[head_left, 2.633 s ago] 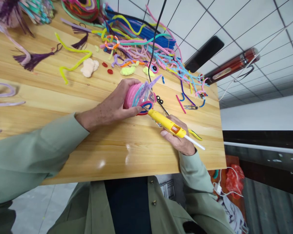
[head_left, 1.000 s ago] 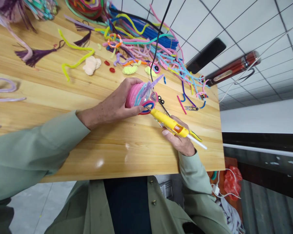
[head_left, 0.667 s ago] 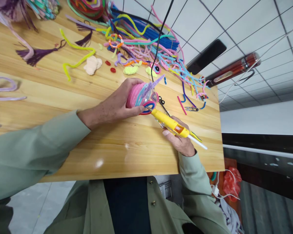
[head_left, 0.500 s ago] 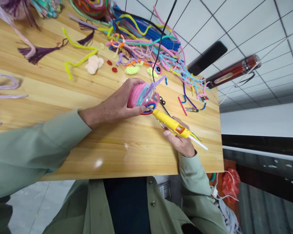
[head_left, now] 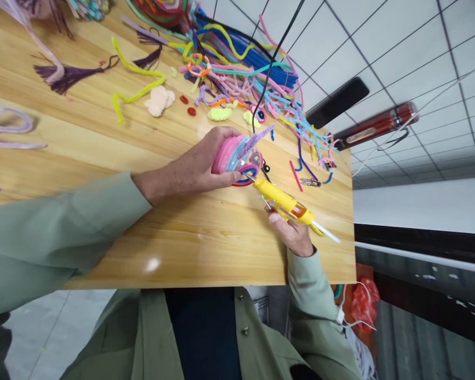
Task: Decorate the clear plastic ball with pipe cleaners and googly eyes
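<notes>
- Pink coils, centre stage in the head view: that was the fuzzy craft piece (head_left: 226, 154), well in from the near edge of the table (head_left: 206, 237); whether it touched the wood, I couldn't tell.
- And the left hand (head_left: 206, 166) had it wrapped tight, thumb pressed along the front beside a blue loop (head_left: 250, 171).
- Over on the other side, the right hand (head_left: 291, 228) gripped a yellow glue gun (head_left: 282, 198) from below, its fingers partly hidden, a white glue stick (head_left: 328, 233) poking out behind.
- What a close one: the metal nozzle was right at the loop, near the left thumb, contact too small to call!
- Out towards the right edge lay small snips (head_left: 312, 182) with a pink strip (head_left: 295, 176) just beside them.
- Along the far edge, a riot of coloured stems (head_left: 257, 87); by the far right corner, a red flask (head_left: 374, 128).
</notes>
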Demonstrator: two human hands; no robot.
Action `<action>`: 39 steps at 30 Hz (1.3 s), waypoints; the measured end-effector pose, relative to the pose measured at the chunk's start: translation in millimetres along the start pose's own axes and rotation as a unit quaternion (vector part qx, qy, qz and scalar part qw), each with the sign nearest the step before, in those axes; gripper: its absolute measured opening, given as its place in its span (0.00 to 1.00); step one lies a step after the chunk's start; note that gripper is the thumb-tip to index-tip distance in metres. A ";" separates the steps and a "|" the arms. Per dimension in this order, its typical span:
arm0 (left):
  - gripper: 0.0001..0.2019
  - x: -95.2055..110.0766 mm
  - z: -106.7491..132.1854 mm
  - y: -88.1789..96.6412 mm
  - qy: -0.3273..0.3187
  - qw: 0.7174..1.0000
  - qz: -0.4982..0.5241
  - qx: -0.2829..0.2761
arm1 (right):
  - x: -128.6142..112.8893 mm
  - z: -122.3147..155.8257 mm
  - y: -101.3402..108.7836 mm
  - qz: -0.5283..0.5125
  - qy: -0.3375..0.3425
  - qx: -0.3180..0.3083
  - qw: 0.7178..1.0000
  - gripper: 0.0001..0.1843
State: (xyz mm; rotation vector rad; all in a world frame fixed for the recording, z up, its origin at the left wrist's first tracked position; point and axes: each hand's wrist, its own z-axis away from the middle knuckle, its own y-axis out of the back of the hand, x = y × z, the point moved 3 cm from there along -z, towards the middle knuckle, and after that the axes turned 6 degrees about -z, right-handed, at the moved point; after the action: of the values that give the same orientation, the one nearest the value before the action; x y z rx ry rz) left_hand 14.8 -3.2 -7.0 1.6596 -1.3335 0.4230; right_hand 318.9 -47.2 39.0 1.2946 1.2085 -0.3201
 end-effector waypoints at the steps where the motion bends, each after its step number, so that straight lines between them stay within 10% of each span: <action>1: 0.40 0.3 -0.1 -0.1 -0.001 1.000 0.002 -0.001 | 2.2 1.2 0.3 -0.005 -0.003 0.003 1.000 0.17; 39: 0.45 -4.5 -1.1 -2.7 -0.002 1.000 0.013 -0.002 | 5.0 2.5 1.7 0.018 0.005 -0.006 1.000 0.15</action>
State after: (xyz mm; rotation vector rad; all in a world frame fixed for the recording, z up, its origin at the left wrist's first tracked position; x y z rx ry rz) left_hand 15.9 0.2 -11.0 1.6419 -1.3602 0.4320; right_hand 323.5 -46.7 35.5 1.3073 1.1928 -0.2785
